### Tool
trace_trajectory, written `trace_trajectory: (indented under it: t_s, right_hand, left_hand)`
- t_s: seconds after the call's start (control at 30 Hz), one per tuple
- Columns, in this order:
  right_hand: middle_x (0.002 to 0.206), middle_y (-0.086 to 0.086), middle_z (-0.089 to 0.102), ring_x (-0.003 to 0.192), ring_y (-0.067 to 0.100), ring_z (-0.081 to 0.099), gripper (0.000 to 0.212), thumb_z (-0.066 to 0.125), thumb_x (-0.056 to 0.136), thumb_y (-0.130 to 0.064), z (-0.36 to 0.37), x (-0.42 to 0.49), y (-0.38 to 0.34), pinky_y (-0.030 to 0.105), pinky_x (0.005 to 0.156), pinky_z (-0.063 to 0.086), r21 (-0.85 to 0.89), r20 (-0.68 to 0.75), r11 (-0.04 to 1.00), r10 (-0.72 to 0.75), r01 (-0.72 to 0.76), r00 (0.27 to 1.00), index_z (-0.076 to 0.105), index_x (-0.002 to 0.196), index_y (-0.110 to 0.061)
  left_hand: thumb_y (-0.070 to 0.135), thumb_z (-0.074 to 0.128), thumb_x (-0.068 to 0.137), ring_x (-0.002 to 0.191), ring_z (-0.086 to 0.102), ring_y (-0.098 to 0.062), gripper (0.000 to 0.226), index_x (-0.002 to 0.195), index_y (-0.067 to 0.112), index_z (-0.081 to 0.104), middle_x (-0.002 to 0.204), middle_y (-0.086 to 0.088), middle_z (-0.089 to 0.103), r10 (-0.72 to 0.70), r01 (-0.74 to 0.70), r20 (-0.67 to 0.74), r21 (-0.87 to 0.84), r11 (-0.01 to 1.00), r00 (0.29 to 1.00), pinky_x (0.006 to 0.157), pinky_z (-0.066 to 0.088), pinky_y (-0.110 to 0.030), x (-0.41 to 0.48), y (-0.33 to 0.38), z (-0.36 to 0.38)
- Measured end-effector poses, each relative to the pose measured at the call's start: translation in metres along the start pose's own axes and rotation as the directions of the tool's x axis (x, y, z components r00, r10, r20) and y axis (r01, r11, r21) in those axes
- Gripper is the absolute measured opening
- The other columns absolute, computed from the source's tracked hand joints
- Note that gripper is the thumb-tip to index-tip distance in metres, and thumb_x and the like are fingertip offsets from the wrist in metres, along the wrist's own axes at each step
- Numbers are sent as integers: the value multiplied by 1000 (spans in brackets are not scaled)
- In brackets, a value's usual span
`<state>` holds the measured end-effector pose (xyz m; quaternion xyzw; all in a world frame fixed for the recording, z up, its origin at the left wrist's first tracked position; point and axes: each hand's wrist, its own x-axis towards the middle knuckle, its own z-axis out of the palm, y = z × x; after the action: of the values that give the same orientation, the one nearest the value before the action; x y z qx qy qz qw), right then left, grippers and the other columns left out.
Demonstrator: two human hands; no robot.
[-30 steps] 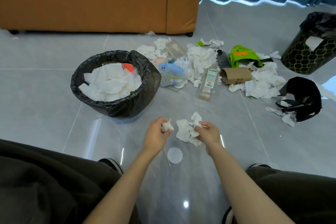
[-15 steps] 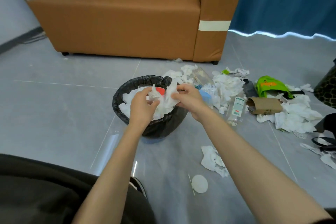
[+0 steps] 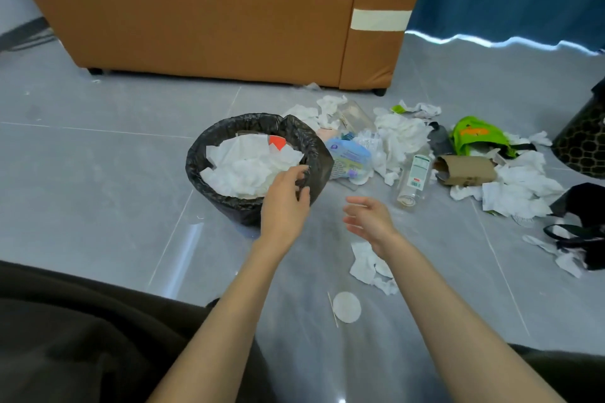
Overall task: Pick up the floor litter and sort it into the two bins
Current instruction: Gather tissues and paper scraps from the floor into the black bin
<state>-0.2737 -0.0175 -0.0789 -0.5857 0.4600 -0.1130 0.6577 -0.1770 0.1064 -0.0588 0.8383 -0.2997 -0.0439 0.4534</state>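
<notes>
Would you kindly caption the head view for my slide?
Left hand at the rim of a tissue-filled black-bagged bin, right hand open near white tissue scraps.

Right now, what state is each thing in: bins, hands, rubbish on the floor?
Black-lined bin: upright, nearly full of paper.
Patterned bin: upright, mostly out of frame.
Left hand: empty, fingers at the liner's rim.
Right hand: open, empty, above the floor.
Clear bottle: lying on its side.
Tissue scraps: loose on the floor.
</notes>
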Motion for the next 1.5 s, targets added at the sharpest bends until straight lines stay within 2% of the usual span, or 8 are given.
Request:
trace_trajectory:
  t_s: [0.2,0.47,0.73,1.0,1.2,1.33,1.4,1.5]
  right_hand:
    - [72,6,56,62,14,52,26,56,83,1,-39,-11,89,23,59,43,-243,-36,953,179,-183,983,62,106,-8]
    - [127,7,54,115,19,52,56,70,75,-10,-45,-29,154,17,94,35,-690,132,723,64,45,989,54,128,-14]
    - [127,1,34,117,19,43,59,63,79,-19,-31,-32,165,30,94,44,-829,172,545,35,126,984,44,132,-35]
    - [130,6,40,121,24,41,62,75,72,-27,-28,-21,166,31,92,40,-885,104,460,55,68,993,41,122,-12]
    - [110,10,62,107,27,57,21,61,81,-13,-39,-17,163,33,89,46,-684,-27,719,146,-125,989,45,92,-19]
    - [100,10,61,79,25,58,16,57,83,-4,-38,-9,127,33,74,48,-195,-236,956,170,-218,957,48,83,-18]
    - [93,12,58,63,20,54,20,58,84,-1,-32,-6,98,29,60,49,90,-209,978,202,-187,957,48,80,-17]
    - [84,10,58,63,18,55,14,61,85,-4,-21,-3,49,28,63,50,205,-185,976,117,-78,976,51,84,-14]
  left_hand:
    - [0,50,85,92,62,-24,38,120,11,58,111,-7,60,-48,36,281,48,998,958,83,41,-20,-46,-21,64]
    - [11,45,90,118,46,-24,48,136,25,42,123,-8,46,-221,-52,641,379,924,735,98,40,-32,-111,-80,93]
    - [17,44,91,116,43,-21,40,129,28,43,121,-4,41,-209,-125,631,442,888,747,94,41,-30,-125,-98,100]
    - [21,44,95,113,43,-21,20,111,15,54,117,-7,44,-138,-300,638,528,794,758,84,39,-31,-122,-105,110]
    - [18,44,96,112,42,-23,17,109,13,53,119,-7,45,-138,-299,621,546,782,772,86,36,-29,-119,-112,105]
    - [14,48,93,105,50,-26,7,94,14,55,108,-8,56,-252,68,417,407,911,873,86,39,-30,-98,-98,93]
    - [13,53,90,94,58,-26,9,83,18,54,97,-9,64,-334,276,310,216,937,890,82,43,-30,-78,-79,85]
    - [12,60,87,79,58,-17,9,81,18,56,84,-2,62,-304,320,259,-20,947,917,73,45,-23,-46,-44,68]
